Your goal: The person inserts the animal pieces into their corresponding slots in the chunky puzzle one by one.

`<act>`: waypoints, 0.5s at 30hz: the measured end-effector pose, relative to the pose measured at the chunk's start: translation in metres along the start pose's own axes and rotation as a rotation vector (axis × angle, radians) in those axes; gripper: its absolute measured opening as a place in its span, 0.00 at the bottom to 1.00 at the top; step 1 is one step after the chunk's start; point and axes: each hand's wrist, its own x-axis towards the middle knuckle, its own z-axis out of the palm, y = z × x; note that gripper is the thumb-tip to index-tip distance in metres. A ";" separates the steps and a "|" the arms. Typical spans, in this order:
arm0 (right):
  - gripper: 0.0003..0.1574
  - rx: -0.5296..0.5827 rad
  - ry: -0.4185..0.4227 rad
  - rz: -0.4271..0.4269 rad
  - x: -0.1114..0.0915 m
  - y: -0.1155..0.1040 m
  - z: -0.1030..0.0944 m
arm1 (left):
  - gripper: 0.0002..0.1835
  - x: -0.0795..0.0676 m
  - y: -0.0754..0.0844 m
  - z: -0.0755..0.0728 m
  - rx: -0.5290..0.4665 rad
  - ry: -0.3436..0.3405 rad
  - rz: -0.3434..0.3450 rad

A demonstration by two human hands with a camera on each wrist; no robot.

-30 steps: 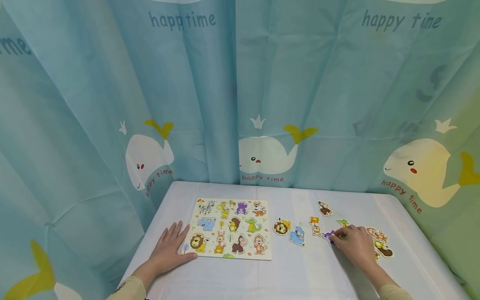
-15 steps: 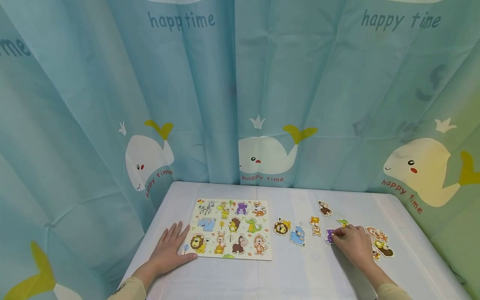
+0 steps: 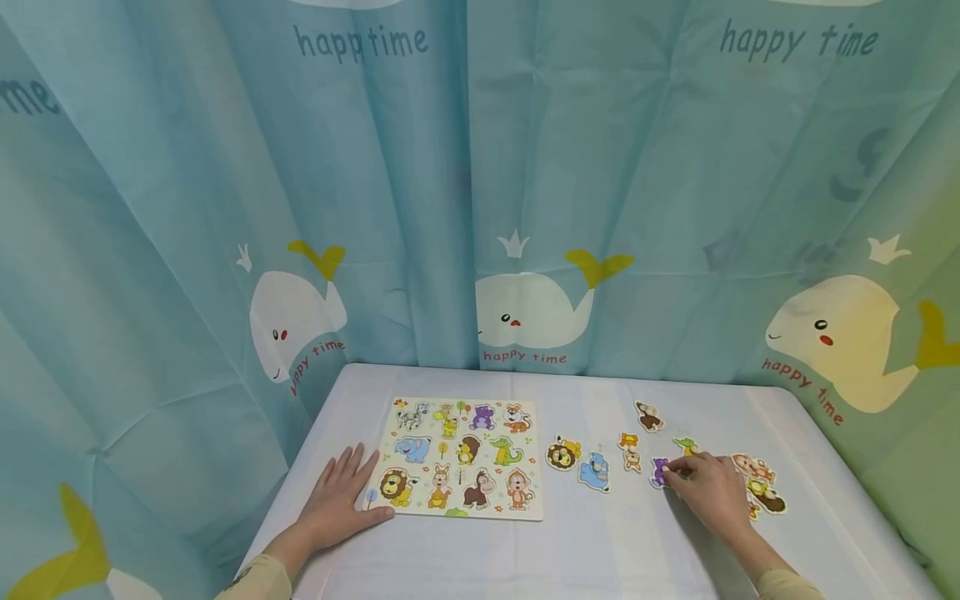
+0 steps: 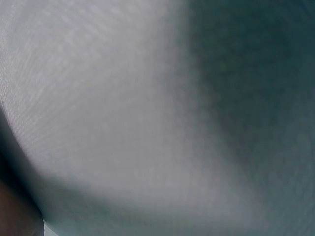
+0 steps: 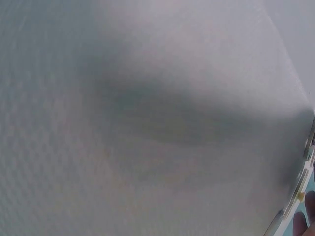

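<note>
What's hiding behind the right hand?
A green puzzle piece peeks out behind the right hand. The hand covers the rest of it, so I can't see that part.

Looks like a curtained-off nook, hard to place as home or studio: closed in by whale-print curtains (image 3: 570, 167), furnished with a pale table (image 3: 585, 550).

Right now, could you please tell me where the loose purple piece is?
In the head view, the loose purple piece is right of the puzzle board, at the fingertips of the right hand, below and left of the loose green piece.
</note>
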 end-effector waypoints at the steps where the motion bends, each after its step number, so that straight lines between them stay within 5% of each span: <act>1: 0.08 -0.001 -0.001 -0.001 0.000 0.000 0.000 | 0.60 0.000 0.000 0.000 0.001 -0.001 -0.001; 15: 0.11 0.019 -0.017 0.029 0.001 0.002 0.003 | 0.60 0.000 -0.001 0.003 -0.018 0.027 0.016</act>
